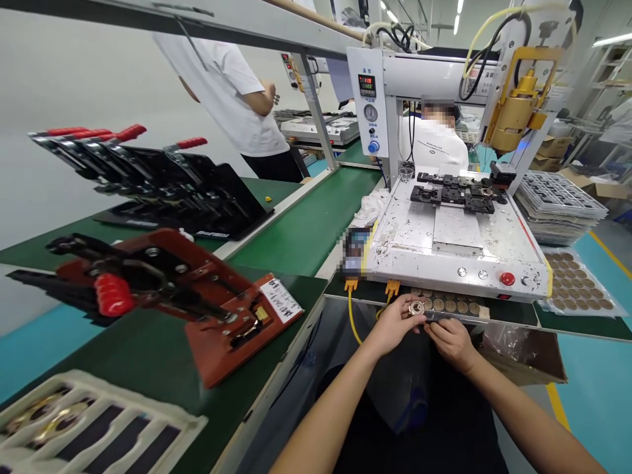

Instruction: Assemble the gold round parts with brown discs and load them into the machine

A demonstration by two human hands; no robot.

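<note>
At the front edge of the machine bench (567, 322), the left hand (399, 322) grasps a round metal case (416, 308), which is pinched between the thumb and the bent fingers. Just beside it, the right hand (451, 342) has its fingers curled near the same edge; its fingertips are partly hidden, so I cannot tell whether they grasp something. Just beyond both hands, along this front edge, lies a row of brown discs (450, 307). Above them stands a white benchtop machine (419, 257), which has a red button (507, 279) near its right front corner. A black fixture (451, 192) rests toward the back edge of its bed, and a gold-coloured head (516, 118) hangs over the right side. Near the right edge of the bench lies a sheet of more brown discs (575, 283), with a stack of pale trays (563, 214) behind it. On the left bench (148, 355), a reddish-brown clamp fixture (212, 355) stands near the right edge, and a cream tray (190, 424) with gold-coloured parts (62, 421) occupies the near corner.
</note>
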